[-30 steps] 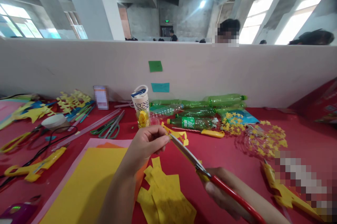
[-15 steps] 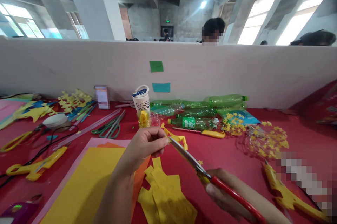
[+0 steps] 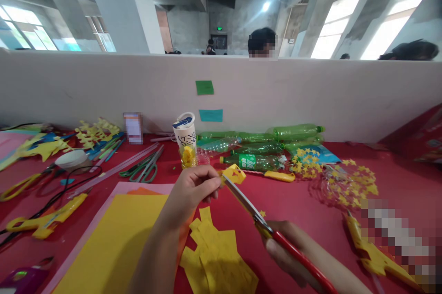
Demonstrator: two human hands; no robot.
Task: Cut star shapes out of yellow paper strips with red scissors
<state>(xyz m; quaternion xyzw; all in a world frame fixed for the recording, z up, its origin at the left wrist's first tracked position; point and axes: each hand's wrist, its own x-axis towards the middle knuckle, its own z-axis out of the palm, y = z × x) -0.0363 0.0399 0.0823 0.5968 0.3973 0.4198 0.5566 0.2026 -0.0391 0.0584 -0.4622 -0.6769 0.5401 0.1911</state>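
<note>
My left hand [image 3: 196, 186] is closed in a pinch on a small cut piece of yellow paper [image 3: 235, 173], which sticks out past the fingertips. Wrapped around the red handles, my right hand [image 3: 288, 248] grips a pair of scissors [image 3: 246, 202]. The blades point up and left, their tips at the yellow paper close to my left fingertips; the blades look nearly closed. Below the hands lie several yellow paper scraps [image 3: 221, 257], overlapping. Under my left forearm is a stack of yellow sheets [image 3: 120, 234] with orange and pink beneath. A tiny yellow star [image 3: 262, 214] rests near the blades.
Green plastic bottles [image 3: 260, 162] lie at the back beside a white cup [image 3: 184, 130]. A yellow cutter [image 3: 279, 176] is in front of them. Yellow glue guns [image 3: 51, 220] flank both sides. Star garlands [image 3: 352, 181] sit right, green-handled scissors [image 3: 147, 170] left. A white partition [image 3: 103, 87] stands behind.
The yellow paper piece at the scissor tips has shifted from a dangling, curled strip to a more compact shape. The scissors and right hand have moved slightly left.
</note>
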